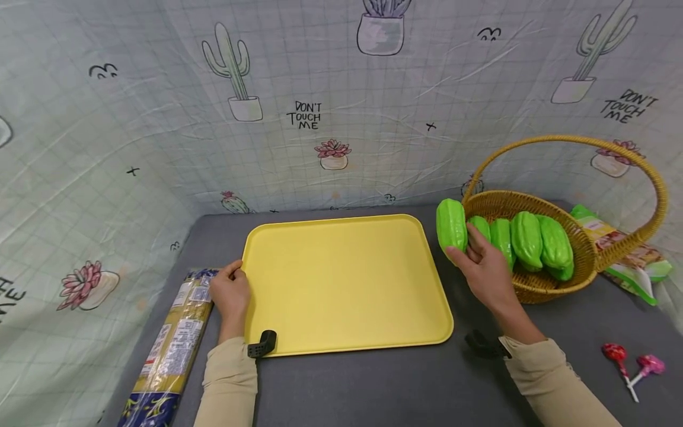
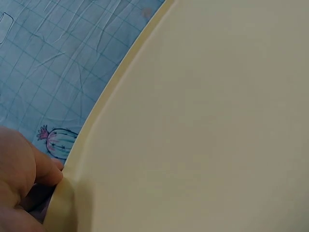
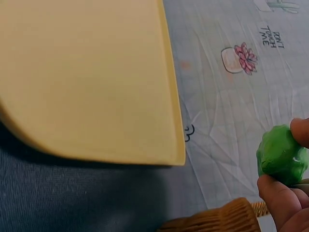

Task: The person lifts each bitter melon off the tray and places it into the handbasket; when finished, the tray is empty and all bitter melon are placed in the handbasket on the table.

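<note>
My right hand [image 1: 488, 270] holds a bright green ribbed fruit [image 1: 451, 224] between thumb and fingers, raised beside the left rim of a wicker basket [image 1: 539, 290]. In the right wrist view the lobed end of this green fruit [image 3: 280, 154] shows between the fingertips. Several more green fruits [image 1: 527, 240] of the same kind lie in the basket. At the left edge of a flat yellow tray [image 1: 347, 284], my left hand [image 1: 232, 293] grips the rim with curled fingers. The left wrist view shows a fingertip on that tray rim [image 2: 65, 181]; part of the thumb is cut off.
A long clear pack with a gold and blue print [image 1: 173, 350] lies left of the tray. Behind the basket rests a green and white food bag [image 1: 629, 255]. Two lollipops [image 1: 616, 353] lie at the right front. The basket's tall handle [image 1: 661, 201] arches above it.
</note>
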The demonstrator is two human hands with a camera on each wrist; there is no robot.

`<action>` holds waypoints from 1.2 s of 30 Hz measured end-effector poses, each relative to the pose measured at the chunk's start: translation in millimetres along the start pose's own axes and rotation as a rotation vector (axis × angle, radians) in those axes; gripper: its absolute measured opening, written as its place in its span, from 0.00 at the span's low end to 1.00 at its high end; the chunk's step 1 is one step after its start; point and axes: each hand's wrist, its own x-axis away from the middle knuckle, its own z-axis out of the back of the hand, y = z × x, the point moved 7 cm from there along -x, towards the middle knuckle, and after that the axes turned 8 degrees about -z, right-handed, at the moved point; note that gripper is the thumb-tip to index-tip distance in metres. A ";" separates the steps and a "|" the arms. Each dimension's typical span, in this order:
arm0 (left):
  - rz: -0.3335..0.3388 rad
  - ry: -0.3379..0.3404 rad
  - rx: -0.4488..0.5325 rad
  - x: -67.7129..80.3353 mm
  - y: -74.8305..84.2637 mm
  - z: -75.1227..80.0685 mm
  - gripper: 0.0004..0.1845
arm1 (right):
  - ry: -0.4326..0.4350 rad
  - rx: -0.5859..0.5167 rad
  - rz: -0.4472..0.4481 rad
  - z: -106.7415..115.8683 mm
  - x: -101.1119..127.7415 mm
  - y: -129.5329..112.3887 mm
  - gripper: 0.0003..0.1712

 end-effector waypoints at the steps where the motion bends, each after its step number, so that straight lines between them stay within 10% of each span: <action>1: 0.002 -0.001 0.004 0.3 0.2 0.5 0.18 | 0.003 0.003 -0.002 1.6 0.1 0.7 0.48; 36: -0.017 -0.003 -0.016 -2.1 -0.7 0.3 0.18 | 0.097 0.139 -0.110 62.0 -14.2 33.7 0.49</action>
